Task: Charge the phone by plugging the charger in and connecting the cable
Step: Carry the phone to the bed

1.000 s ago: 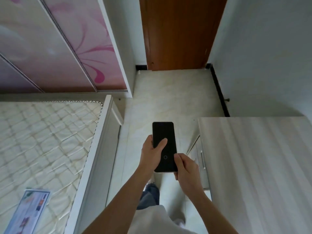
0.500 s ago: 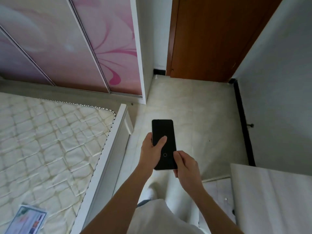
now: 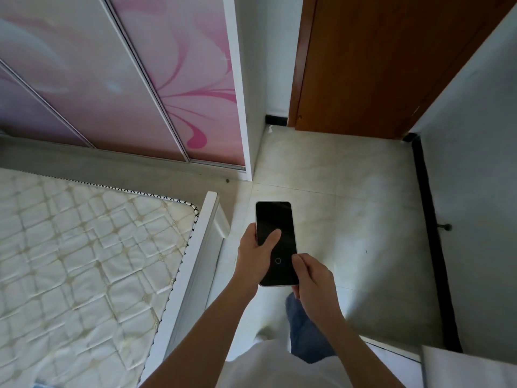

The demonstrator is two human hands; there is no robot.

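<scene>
A black phone [image 3: 275, 228] with a dark screen and a small circle near its bottom is held upright in front of me over the floor. My left hand [image 3: 256, 257] grips its left edge, thumb lying across the screen. My right hand [image 3: 313, 278] pinches its lower right corner. No charger, cable or socket is in view.
A bare quilted mattress [image 3: 78, 261] in a white bed frame [image 3: 195, 264] fills the left. Pink sliding wardrobe doors [image 3: 134, 79] stand behind it. A brown wooden door [image 3: 372, 65] closes the tiled passage [image 3: 349, 205]. A pale cabinet corner [image 3: 470, 368] sits at bottom right.
The view has swung left and forward: the pale cabinet has slid almost out at the bottom right, and the wardrobe and door look nearer. Both hands keep the same grip on the phone.
</scene>
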